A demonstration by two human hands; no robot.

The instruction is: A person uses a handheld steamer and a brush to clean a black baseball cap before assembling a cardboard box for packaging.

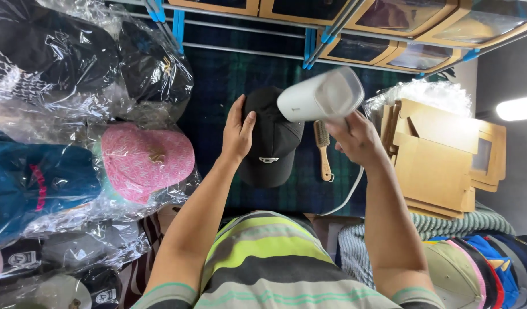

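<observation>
Dark plaid cloth (223,86) covers the tabletop in front of you, and above it runs a rack with blue clips and tan-framed boxes (401,14) with clear fronts. To your left, bagged caps (74,68) are heaped in crinkled clear plastic, a pink one (146,160) nearest your arm and a dark teal one beyond it. To your right a stack of flat cardboard pieces (435,154) leans beside more plastic wrap, and a row of coloured caps (481,269) sits nested at the lower corner.

Your black cap (272,140) lies at the middle of the cloth, brim toward you, with a small pale emblem on its front. Your left hand (237,131) is curled round the cap's left side, thumb up on the crown, so it seems to steady the cap and keep its shape. Your right hand (358,137) is closed round the handle of a white steamer (320,94), its head tilted over the crown and just above it; I judge that angle aims it at the fabric. A white cord (346,197) trails down from that hand toward you.

Between the cap and your right hand a small wooden brush (322,150) lies on the cloth, apart from both hands.
</observation>
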